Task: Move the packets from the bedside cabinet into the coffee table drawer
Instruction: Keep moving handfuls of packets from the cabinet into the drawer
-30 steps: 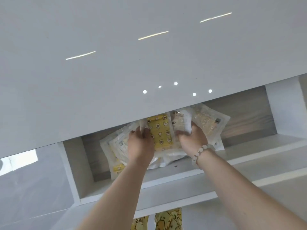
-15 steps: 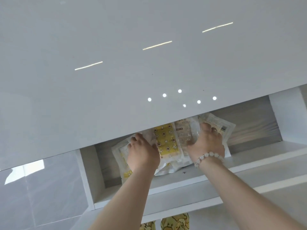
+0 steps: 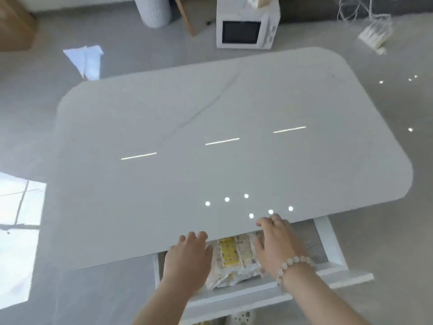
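Observation:
A pile of clear packets (image 3: 230, 256), one with a yellow patterned print, lies in the pulled-out drawer (image 3: 332, 245) of the white coffee table (image 3: 210, 148). My left hand (image 3: 187, 259) hovers over the pile's left side with fingers spread, empty. My right hand (image 3: 277, 245), with a bead bracelet on the wrist, is above the pile's right side, fingers apart and reaching over the table's near edge. The tabletop hides the back of the drawer and part of the packets.
A white microwave (image 3: 247, 24) stands on the floor beyond the table. A grey cylinder (image 3: 154, 10) and a wooden leg are at the back. A power strip with cables (image 3: 375, 36) lies at the far right. Glossy grey floor tiles surround the table.
The view has pulled back and up, so the whole tabletop shows. Both hands have let go of the packets and lifted off them; the pile now rests in the drawer.

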